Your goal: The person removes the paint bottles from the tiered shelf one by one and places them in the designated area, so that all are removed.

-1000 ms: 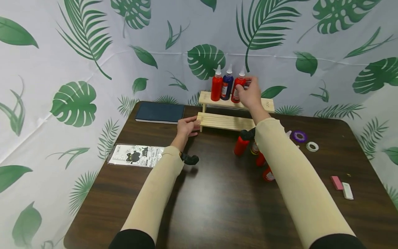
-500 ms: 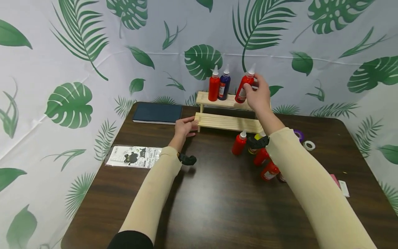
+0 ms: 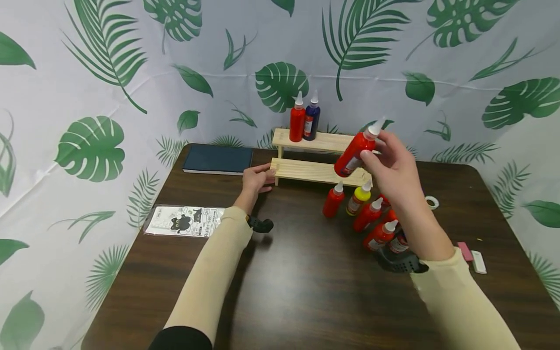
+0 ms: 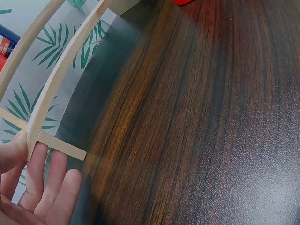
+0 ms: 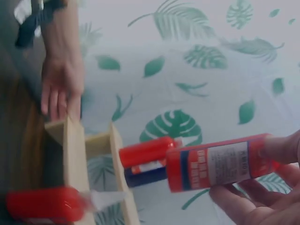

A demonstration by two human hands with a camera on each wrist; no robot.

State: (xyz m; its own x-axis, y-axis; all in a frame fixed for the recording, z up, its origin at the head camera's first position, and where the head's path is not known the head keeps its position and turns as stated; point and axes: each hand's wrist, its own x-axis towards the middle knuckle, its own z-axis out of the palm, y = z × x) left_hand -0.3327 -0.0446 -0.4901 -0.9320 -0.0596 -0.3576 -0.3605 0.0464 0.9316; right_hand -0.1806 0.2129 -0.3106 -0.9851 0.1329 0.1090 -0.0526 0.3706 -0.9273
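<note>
In the head view my right hand [image 3: 393,167] pinches a red squeeze bottle [image 3: 352,155] with a white pointed nozzle. The bottle tilts in the air before the two-tier wooden rack [image 3: 308,171]. Up close in the right wrist view, thumb and fingers hold this bottle [image 5: 215,164] near its nozzle end. My left hand [image 3: 255,180] grips the left end of the rack's lower shelf, thumb above and fingers below, as the left wrist view shows. On the upper shelf, another red bottle [image 3: 297,124] stands beside a dark blue bottle [image 3: 311,121]; the lower shelf holds nothing.
Right of centre on the table stand a red bottle [image 3: 332,202], a yellow bottle [image 3: 359,198] and several more, partly behind the right hand. A dark notebook [image 3: 218,159] and ruler-set packet [image 3: 183,221] lie left; a white tape roll [image 3: 432,202] and pink eraser [image 3: 465,252] lie right.
My right hand has lifted the red bottle off the upper shelf and brought it right and towards me, tilting it. The left hand stays at the rack's end.
</note>
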